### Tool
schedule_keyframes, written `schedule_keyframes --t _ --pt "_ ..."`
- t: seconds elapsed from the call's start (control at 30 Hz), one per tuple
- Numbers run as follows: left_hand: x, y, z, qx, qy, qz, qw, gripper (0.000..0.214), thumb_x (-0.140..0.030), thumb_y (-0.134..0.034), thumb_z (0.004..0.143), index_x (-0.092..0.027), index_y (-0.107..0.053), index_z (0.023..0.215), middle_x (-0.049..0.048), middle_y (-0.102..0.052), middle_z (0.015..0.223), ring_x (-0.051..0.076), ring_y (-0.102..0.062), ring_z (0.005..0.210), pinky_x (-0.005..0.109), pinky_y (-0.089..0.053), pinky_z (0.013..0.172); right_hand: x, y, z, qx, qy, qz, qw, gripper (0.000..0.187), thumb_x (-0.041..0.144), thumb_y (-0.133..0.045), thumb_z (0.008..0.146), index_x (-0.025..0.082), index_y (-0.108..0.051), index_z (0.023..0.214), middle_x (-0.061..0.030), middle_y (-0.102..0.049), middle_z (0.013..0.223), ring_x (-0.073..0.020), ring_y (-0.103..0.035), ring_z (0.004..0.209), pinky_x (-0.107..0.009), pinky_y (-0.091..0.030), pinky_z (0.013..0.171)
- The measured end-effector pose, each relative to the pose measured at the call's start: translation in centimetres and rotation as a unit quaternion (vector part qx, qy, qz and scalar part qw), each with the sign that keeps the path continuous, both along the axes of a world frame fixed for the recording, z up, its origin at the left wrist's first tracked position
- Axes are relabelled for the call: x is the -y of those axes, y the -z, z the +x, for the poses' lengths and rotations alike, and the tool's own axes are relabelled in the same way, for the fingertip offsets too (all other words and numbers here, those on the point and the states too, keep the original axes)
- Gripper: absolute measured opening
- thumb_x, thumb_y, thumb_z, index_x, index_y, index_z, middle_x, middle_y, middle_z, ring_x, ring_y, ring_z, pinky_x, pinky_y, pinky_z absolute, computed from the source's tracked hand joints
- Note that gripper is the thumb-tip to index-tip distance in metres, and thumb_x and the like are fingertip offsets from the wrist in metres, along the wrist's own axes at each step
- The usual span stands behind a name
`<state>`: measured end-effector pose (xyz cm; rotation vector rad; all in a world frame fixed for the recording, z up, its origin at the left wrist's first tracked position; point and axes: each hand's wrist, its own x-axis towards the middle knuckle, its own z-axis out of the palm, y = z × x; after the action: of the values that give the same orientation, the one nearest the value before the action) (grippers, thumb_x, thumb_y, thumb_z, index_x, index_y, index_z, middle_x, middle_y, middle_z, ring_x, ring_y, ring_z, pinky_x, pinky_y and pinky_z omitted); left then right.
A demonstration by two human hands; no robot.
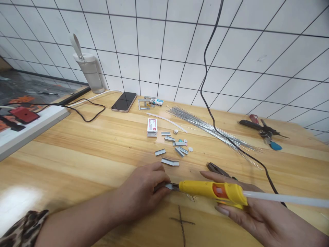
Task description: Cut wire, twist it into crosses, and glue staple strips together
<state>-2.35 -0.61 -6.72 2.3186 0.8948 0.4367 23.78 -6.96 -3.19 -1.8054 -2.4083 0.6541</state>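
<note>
In my right hand (253, 206) is a yellow hot glue gun (205, 190), lying on its side with its nozzle toward the left. A long white glue stick (285, 198) sticks out of its back end. My left hand (145, 190) pinches a small grey metal piece (168, 186) that looks like a strip of staples; my fingers hide most of it. The nozzle tip meets or nearly meets this piece. Just beyond my left fingertips lies a bent staple strip (170, 162). Behind my right fingers, pliers (217, 168) are partly covered.
More staple strips (181, 151), a staple box (152, 127) and a bundle of thin wires (200, 121) lie ahead. Farther back are a phone (124, 102) and a bottle (89, 73). A black cord (205, 68) hangs across the right side. Keys (267, 133) lie right; a power strip (38, 127) left.
</note>
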Motion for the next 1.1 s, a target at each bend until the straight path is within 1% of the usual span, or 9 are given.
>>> schedule_keyframes --t 0.1,0.2,0.4,0.53,0.77,0.9,1.0,1.1 --pt "-0.04 -0.11 0.04 -0.002 -0.002 0.003 1.0 0.009 -0.016 -0.054 0.081 -0.015 -0.061 0.076 0.0028 -0.057 0.078 0.014 -0.055 0.073 0.022 -0.041 0.062 -0.05 0.02 -0.02 0.0 0.004 -0.018 1.0 0.05 0.048 -0.043 0.086 0.03 -0.047 0.132 -0.0014 -0.043 0.139 -0.0309 -0.036 0.128 -0.05 -0.033 0.099" --pt "-0.1 -0.19 0.08 -0.007 -0.002 0.003 1.0 0.009 -0.016 -0.055 0.081 -0.015 -0.06 0.074 0.0031 -0.057 0.078 0.014 -0.055 0.073 0.022 -0.041 0.061 -0.04 -0.05 -0.08 0.002 0.008 -0.026 1.0 0.05 0.049 -0.044 0.085 0.031 -0.047 0.132 -0.0004 -0.042 0.14 -0.0322 -0.035 0.128 -0.052 -0.032 0.099" --pt "-0.18 -0.08 0.03 -0.009 -0.004 0.004 1.0 0.01 -0.016 -0.054 0.081 -0.016 -0.06 0.074 0.0025 -0.057 0.078 0.014 -0.055 0.072 0.022 -0.042 0.061 -0.1 -0.11 -0.15 0.009 0.008 -0.019 1.0 0.051 0.049 -0.043 0.086 0.031 -0.043 0.134 0.0006 -0.044 0.138 -0.0296 -0.037 0.127 -0.047 -0.036 0.098" --pt "-0.14 -0.03 0.01 -0.003 -0.004 0.006 1.0 0.009 -0.017 -0.054 0.081 -0.017 -0.061 0.075 0.0024 -0.058 0.078 0.014 -0.055 0.072 0.022 -0.042 0.061 -0.12 -0.1 -0.1 -0.003 0.005 -0.009 1.0 0.05 0.048 -0.044 0.085 0.033 -0.045 0.133 0.001 -0.045 0.138 -0.0298 -0.038 0.126 -0.046 -0.038 0.097" --pt "-0.25 -0.06 0.09 -0.008 0.001 0.006 1.0 0.008 -0.015 -0.055 0.081 -0.015 -0.061 0.075 0.0029 -0.058 0.079 0.014 -0.055 0.073 0.021 -0.042 0.061 -0.28 -0.17 -0.23 -0.035 0.019 0.006 0.999 0.049 0.047 -0.048 0.083 0.03 -0.051 0.129 -0.002 -0.053 0.131 -0.0313 -0.04 0.124 -0.045 -0.041 0.096" --pt "-0.2 -0.09 0.05 -0.011 0.003 0.008 1.0 0.009 -0.015 -0.055 0.082 -0.015 -0.061 0.076 0.0032 -0.058 0.078 0.014 -0.055 0.073 0.022 -0.042 0.062 -0.16 -0.02 -0.17 -0.035 0.032 0.0 0.999 0.053 0.051 -0.044 0.084 0.024 -0.051 0.129 -0.0072 -0.055 0.129 -0.032 -0.039 0.125 -0.046 -0.037 0.098" --pt "-0.22 -0.07 0.02 -0.01 0.004 0.007 1.0 0.009 -0.017 -0.055 0.082 -0.015 -0.061 0.076 0.0033 -0.058 0.079 0.014 -0.056 0.074 0.022 -0.043 0.062 0.08 0.28 0.1 -0.044 0.052 -0.012 0.998 0.054 0.051 -0.045 0.084 0.023 -0.051 0.13 -0.0085 -0.059 0.125 -0.0316 -0.041 0.124 -0.046 -0.037 0.098" --pt "-0.32 -0.01 0.02 -0.009 0.005 0.009 1.0 0.01 -0.016 -0.054 0.083 -0.015 -0.061 0.076 0.0036 -0.058 0.081 0.014 -0.056 0.075 0.021 -0.043 0.063 0.16 0.53 0.32 -0.055 0.061 -0.025 0.996 0.05 0.052 -0.046 0.083 0.023 -0.057 0.122 -0.0094 -0.065 0.115 -0.032 -0.045 0.122 -0.048 -0.036 0.098"
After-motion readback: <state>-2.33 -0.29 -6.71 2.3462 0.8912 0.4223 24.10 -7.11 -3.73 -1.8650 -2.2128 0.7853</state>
